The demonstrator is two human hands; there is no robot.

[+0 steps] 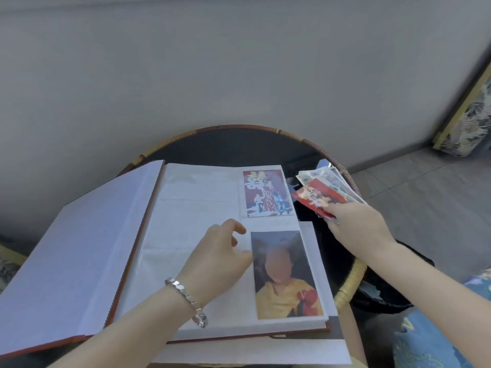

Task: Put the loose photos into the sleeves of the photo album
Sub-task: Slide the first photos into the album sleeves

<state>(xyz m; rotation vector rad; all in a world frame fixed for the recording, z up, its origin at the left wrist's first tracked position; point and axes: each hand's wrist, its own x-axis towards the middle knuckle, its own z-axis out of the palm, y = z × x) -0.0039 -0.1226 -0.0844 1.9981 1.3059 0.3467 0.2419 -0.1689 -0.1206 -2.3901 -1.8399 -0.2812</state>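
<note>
— Where are our loose photos?
— Middle right of the frame, beside the album. Our right grip pinches a red one; left grip relaxed, empty.
— Thin, slick, bendy, we judge: take edges.

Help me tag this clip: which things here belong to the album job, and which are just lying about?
Job: album, sleeved photos, loose photos, red photo pinched by right hand, left hand.
Lying about: bracelet, framed picture.

Right grip pinches red photo; left grip perhaps touches album
</note>
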